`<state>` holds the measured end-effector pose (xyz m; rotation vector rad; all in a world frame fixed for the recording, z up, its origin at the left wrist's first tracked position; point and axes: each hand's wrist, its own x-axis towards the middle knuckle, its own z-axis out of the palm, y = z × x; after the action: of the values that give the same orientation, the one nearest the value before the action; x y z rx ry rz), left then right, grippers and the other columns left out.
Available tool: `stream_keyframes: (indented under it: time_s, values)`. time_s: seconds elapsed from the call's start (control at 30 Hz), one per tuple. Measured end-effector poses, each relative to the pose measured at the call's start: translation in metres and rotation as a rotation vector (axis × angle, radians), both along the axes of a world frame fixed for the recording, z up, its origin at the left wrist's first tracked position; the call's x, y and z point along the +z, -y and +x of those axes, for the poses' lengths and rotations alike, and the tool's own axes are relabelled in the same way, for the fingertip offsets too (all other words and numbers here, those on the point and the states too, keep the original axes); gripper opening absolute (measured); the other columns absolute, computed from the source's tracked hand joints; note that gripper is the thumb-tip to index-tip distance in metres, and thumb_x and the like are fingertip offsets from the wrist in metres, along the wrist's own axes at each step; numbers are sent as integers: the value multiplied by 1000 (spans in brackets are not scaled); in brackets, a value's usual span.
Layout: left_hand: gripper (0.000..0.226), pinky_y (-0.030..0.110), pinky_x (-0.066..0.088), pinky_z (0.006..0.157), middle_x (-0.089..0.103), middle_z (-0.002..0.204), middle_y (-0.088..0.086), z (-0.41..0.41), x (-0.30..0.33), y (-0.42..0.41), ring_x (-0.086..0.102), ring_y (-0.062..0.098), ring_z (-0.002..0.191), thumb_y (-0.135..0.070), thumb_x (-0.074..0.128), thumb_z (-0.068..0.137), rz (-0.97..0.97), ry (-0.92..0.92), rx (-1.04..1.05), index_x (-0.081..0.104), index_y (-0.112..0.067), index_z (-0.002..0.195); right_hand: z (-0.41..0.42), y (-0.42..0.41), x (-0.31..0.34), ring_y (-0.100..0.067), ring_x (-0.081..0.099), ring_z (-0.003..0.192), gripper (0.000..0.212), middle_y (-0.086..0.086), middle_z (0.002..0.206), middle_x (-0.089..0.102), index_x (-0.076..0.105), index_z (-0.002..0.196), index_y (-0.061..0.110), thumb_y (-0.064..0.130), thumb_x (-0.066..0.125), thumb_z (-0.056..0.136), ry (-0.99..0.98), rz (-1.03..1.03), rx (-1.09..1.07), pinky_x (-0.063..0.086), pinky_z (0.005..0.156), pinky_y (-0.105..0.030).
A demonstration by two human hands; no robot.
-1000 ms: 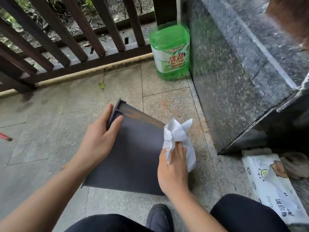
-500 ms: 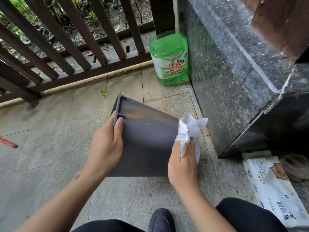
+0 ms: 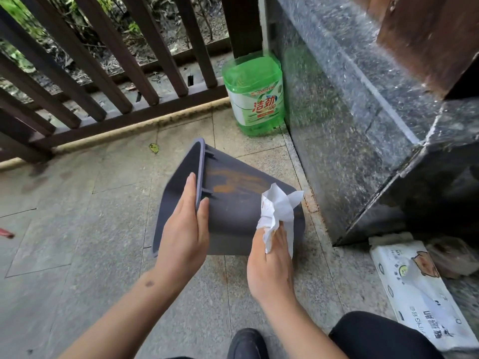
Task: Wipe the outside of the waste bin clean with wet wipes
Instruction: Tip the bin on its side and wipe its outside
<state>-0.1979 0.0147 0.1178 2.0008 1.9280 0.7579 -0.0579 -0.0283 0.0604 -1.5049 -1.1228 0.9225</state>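
Two hands: left [image 3: 185, 229] clamps bin [image 3: 233, 211] rim, right [image 3: 270, 265] clutches wipe [image 3: 276, 211].

Grey stone-tiled floor [image 3: 77, 229] by a dark wooden railing [image 3: 103, 81].
Carries a green detergent jug [image 3: 255, 97] in the corner, a wet-wipe pack [image 3: 420, 294] at right, a yellow leaf [image 3: 154, 148], a black shoe [image 3: 247, 343].

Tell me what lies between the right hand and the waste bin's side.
Head view: a crumpled white wet wipe, held by the right hand against the dark waste bin.
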Motion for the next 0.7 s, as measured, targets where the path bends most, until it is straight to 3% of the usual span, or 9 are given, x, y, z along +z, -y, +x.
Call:
stream_keyframes:
  time_s: [0.1,0.17,0.23,0.3,0.37,0.5,0.63,0.7]
  values:
    - [66,-12,9,93,29,154,-17,1,2,-2,28,3,137,-50,24,101,31,7,-4,21,-19,158,1,1,0,-2,44,120,46,13,126,50,41,136,35,43,17,98,26,-14,-5,31,107,-18]
    - [64,-12,9,94,24,156,-17,0,1,-2,24,-10,138,-45,25,102,70,3,-15,18,-18,159,3,1,-1,2,41,123,44,25,127,45,36,139,43,41,17,99,29,-20,-3,27,104,-9]
    - [56,-10,11,96,21,160,-13,-2,0,-2,13,-26,135,-36,24,107,109,-3,-38,15,-18,159,3,1,-3,12,32,129,45,44,133,29,28,144,46,37,18,102,33,-17,-14,18,103,-2]
    - [55,-4,12,104,19,164,-4,-3,-1,-5,8,-23,141,-22,29,106,148,-26,-82,16,-14,159,2,0,-3,16,25,132,46,51,136,17,25,147,45,37,19,102,18,-48,-28,15,105,-3]
    - [58,1,11,110,16,166,4,-4,-1,-7,7,-10,148,-12,33,102,175,-54,-121,19,-8,158,1,-2,-3,13,23,138,49,46,143,17,24,150,43,40,18,101,3,-58,-39,16,111,-9]
    - [59,9,12,116,19,166,4,-4,3,-9,15,10,153,-6,34,96,157,-26,-137,28,-3,154,4,-2,-6,-1,25,145,59,20,156,28,22,156,33,43,17,99,-1,-93,-49,22,118,-23]
    - [63,9,11,117,22,166,-5,-18,10,-12,15,-2,150,-17,40,92,91,46,-84,32,-9,154,4,5,-8,-17,38,139,60,5,152,41,29,153,30,44,18,96,-43,-197,-24,32,116,-39]
    - [66,7,9,116,19,166,-5,-27,11,-13,10,-10,148,-23,44,92,62,63,-77,30,-9,155,6,6,-8,-20,42,134,59,4,149,44,32,151,30,43,19,95,-70,-235,-14,35,112,-38]
